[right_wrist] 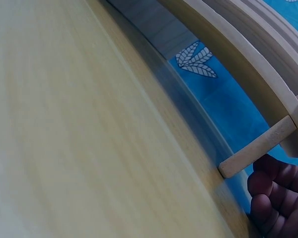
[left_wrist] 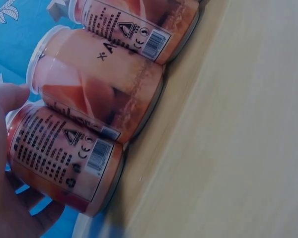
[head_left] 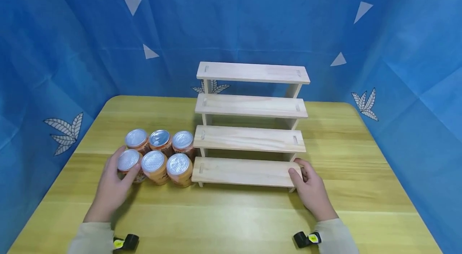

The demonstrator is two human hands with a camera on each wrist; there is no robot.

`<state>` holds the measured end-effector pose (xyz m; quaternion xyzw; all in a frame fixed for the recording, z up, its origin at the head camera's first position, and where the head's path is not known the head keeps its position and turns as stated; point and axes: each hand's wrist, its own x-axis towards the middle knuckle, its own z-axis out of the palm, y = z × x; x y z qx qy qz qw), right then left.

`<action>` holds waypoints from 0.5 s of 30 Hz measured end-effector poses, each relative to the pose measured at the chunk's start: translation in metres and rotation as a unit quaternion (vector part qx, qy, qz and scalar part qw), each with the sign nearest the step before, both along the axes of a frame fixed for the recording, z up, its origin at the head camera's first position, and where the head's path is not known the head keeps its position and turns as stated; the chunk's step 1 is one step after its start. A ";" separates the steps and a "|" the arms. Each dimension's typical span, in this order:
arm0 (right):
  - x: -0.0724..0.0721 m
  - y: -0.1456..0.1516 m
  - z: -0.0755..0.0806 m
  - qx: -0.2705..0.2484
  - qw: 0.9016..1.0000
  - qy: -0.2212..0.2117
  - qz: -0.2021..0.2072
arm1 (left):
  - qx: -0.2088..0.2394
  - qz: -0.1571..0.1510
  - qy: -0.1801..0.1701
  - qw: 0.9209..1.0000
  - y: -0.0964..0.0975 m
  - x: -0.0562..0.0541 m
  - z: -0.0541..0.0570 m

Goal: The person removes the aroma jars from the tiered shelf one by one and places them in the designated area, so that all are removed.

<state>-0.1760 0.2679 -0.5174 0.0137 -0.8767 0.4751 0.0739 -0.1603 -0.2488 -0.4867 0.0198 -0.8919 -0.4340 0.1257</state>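
Several small orange-brown cans with silver lids stand close together in two rows on the table's left side. My left hand [head_left: 113,184] grips the front-left can [left_wrist: 59,153], thumb on one side and fingers on the other. Beside it stand the front-middle can [head_left: 154,167] and the front-right can [head_left: 180,170]. A pale wooden four-step display stand [head_left: 249,172] is right of the cans. My right hand [head_left: 312,190] holds the right end of its lowest step, thumb on top and the other fingers curled at the side and below, near a short leg [right_wrist: 258,147].
Behind the front cans is the back row, with one back can [head_left: 160,138] in its middle. The wooden table [head_left: 231,218] runs back to a blue patterned cloth [head_left: 252,17], which also hangs on both sides. A black wrist-camera strap [head_left: 306,239] is on each wrist.
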 end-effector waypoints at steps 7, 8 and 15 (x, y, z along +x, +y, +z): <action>0.000 -0.001 -0.001 0.003 1.000 -0.008 -0.001 | -0.014 0.020 0.034 0.999 0.008 0.006 0.002; 0.000 -0.002 -0.001 0.003 1.000 -0.008 0.000 | -0.019 0.024 0.057 0.998 0.011 0.006 0.004; 0.002 -0.002 0.002 0.004 1.000 0.000 0.001 | -0.058 -0.034 0.256 0.964 0.045 0.000 0.022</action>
